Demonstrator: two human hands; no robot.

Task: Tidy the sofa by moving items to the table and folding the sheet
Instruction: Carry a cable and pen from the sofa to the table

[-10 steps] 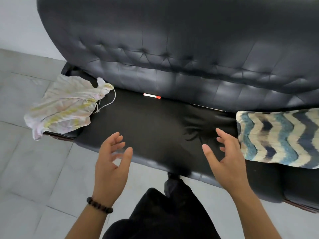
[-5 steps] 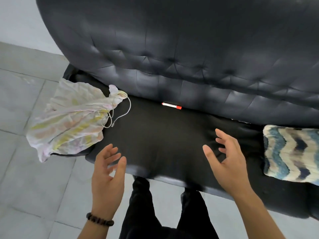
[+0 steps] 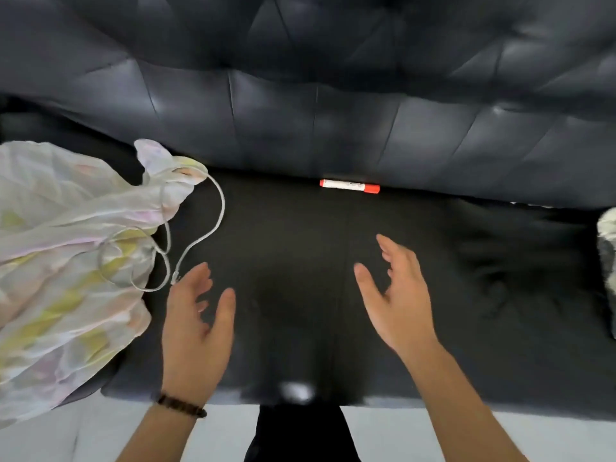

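Fingers [image 3: 202, 276] released: left hand [image 3: 196, 331] beside cable [image 3: 218, 208], right hand [image 3: 396, 305] over sofa [image 3: 300, 228] (marker [image 3: 349, 186] behind).

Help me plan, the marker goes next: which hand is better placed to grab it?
Probably the right hand: open, empty, fingertips nearest the marker. The left hand sits lower, beside the cable.
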